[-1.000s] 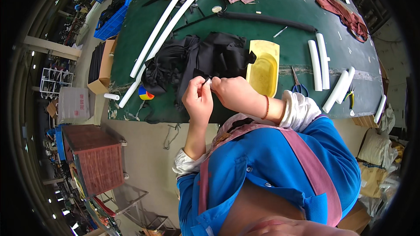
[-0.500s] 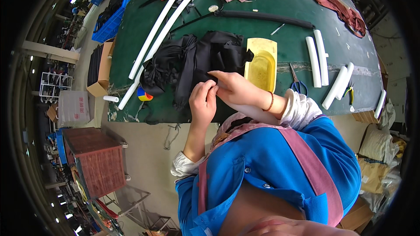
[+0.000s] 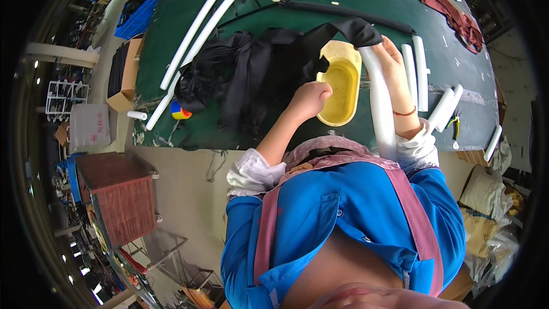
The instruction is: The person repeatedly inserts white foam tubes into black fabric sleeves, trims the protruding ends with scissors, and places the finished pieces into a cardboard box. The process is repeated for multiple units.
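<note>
My right hand (image 3: pixel 390 63) is wrapped round the upper end of a thick white foam tube (image 3: pixel 380 109), which runs down toward my apron. A strip of black fabric (image 3: pixel 343 30) lies over that end and stretches left to a crumpled heap of black fabric (image 3: pixel 246 74) on the table. My left hand (image 3: pixel 311 99) is closed in a fist beside the heap, over the left rim of a yellow oval tray (image 3: pixel 338 115). Whatever the left fingers hold, if anything, is hidden.
Two long white tubes (image 3: pixel 197 40) lie across the left of the green table (image 3: pixel 189 6). Shorter white tubes (image 3: pixel 422 74) and yellow-handled pliers (image 3: pixel 456 127) are at the right. A black-covered rod (image 3: pixel 349 12) lies behind the tray. A brown wooden cabinet (image 3: pixel 123 200) stands lower left.
My hands have moved apart: the right went right and away from me with the black fabric's end, the left moved right to the tray. The white tube now stands out in my right hand.
</note>
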Demonstrator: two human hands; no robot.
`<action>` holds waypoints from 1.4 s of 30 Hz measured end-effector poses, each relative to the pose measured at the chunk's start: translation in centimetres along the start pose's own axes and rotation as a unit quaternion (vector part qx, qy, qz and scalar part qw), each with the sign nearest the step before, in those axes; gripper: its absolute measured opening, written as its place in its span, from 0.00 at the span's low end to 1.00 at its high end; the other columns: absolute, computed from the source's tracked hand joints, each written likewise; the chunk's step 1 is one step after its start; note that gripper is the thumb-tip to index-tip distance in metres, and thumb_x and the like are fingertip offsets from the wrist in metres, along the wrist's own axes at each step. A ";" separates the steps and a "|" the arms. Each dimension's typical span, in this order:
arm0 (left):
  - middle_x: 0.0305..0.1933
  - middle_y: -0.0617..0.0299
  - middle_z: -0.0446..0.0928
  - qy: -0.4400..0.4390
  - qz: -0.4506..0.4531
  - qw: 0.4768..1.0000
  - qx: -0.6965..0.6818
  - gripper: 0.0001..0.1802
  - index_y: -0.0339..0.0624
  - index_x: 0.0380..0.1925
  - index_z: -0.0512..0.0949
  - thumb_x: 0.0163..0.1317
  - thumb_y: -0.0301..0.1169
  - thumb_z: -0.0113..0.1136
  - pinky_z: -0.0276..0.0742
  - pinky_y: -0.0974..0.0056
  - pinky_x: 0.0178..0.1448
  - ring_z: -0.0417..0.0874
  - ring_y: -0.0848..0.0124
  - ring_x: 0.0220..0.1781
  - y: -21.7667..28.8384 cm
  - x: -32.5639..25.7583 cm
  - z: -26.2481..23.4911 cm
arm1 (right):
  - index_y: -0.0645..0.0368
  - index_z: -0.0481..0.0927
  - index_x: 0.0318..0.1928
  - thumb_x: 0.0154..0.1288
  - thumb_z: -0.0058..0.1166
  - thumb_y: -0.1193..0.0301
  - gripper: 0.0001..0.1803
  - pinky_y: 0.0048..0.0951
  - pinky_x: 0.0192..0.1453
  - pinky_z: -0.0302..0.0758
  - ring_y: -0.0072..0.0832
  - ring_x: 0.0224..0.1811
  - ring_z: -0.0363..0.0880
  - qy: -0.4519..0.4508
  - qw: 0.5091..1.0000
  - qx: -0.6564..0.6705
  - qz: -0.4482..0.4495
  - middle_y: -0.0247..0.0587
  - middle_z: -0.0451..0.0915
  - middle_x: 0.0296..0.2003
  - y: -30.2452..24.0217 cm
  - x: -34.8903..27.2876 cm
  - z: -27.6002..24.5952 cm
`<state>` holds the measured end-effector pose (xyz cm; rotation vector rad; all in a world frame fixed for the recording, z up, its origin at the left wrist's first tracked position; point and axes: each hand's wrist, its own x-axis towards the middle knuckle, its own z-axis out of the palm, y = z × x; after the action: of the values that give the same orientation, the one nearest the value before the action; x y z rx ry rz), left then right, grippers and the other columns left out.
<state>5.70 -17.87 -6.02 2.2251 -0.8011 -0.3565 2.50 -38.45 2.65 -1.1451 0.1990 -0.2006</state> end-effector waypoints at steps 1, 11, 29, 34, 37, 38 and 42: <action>0.35 0.46 0.79 -0.023 0.006 0.999 0.023 0.10 0.38 0.33 0.80 0.58 0.30 0.51 0.74 0.53 0.46 0.80 0.50 0.40 -0.8 0.9 1.7 | 0.59 0.75 0.48 0.68 0.50 0.69 0.11 0.18 0.36 0.75 0.18 0.34 0.79 0.021 0.999 0.010 0.033 0.36 0.81 0.37 -1.1 -0.5 -0.3; 0.44 0.57 0.79 -0.212 -0.031 0.900 0.379 0.12 0.45 0.41 0.80 0.62 0.31 0.49 0.75 0.55 0.49 0.77 0.59 0.51 -8.2 5.1 14.8 | 0.57 0.73 0.53 0.70 0.49 0.67 0.14 0.15 0.27 0.73 0.15 0.28 0.77 0.021 0.999 0.006 0.033 0.31 0.80 0.37 -2.0 1.3 -5.5; 0.49 0.57 0.77 0.108 -0.087 0.688 -0.713 0.27 0.38 0.48 0.75 0.62 0.51 0.58 0.75 0.64 0.53 0.79 0.66 0.49 1.5 9.1 -1.0 | 0.68 0.71 0.50 0.66 0.51 0.69 0.17 0.21 0.34 0.72 0.16 0.33 0.73 -0.116 0.972 -0.203 -0.024 0.36 0.76 0.33 6.0 4.9 1.9; 0.39 0.57 0.79 0.256 -0.142 0.625 -0.723 0.15 0.37 0.42 0.76 0.56 0.27 0.67 0.78 0.64 0.49 0.81 0.67 0.42 1.9 7.1 -1.8 | 0.70 0.70 0.53 0.66 0.53 0.59 0.26 0.25 0.38 0.71 0.22 0.37 0.73 -0.273 0.933 -0.235 0.019 0.39 0.76 0.38 6.0 3.5 1.2; 0.39 0.58 0.80 0.257 -0.114 0.647 -0.709 0.13 0.38 0.40 0.77 0.56 0.26 0.67 0.79 0.64 0.46 0.81 0.68 0.41 1.9 5.5 -2.2 | 0.71 0.74 0.41 0.61 0.57 0.59 0.23 0.33 0.38 0.75 0.37 0.34 0.81 -0.275 0.879 -0.390 -0.002 0.53 0.79 0.31 5.0 0.6 1.4; 0.39 0.59 0.80 0.239 -0.164 0.661 -0.692 0.11 0.39 0.39 0.78 0.55 0.24 0.67 0.79 0.66 0.43 0.81 0.70 0.40 3.5 4.8 -2.4 | 0.71 0.74 0.41 0.59 0.58 0.62 0.21 0.36 0.40 0.75 0.40 0.35 0.82 -0.244 0.884 -0.399 0.005 0.55 0.80 0.31 4.7 0.2 2.0; 0.45 0.60 0.79 0.197 -0.065 0.710 -0.672 0.20 0.40 0.42 0.77 0.53 0.36 0.71 0.72 0.65 0.55 0.79 0.69 0.49 3.9 2.6 -0.8 | 0.70 0.75 0.43 0.58 0.58 0.68 0.18 0.36 0.41 0.76 0.42 0.34 0.83 -0.211 0.919 -0.313 -0.115 0.54 0.81 0.31 5.0 0.2 3.4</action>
<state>6.40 -21.19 -2.70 0.8635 0.0014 -0.3350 3.85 -33.48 -0.59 -1.8225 -0.2811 -0.0914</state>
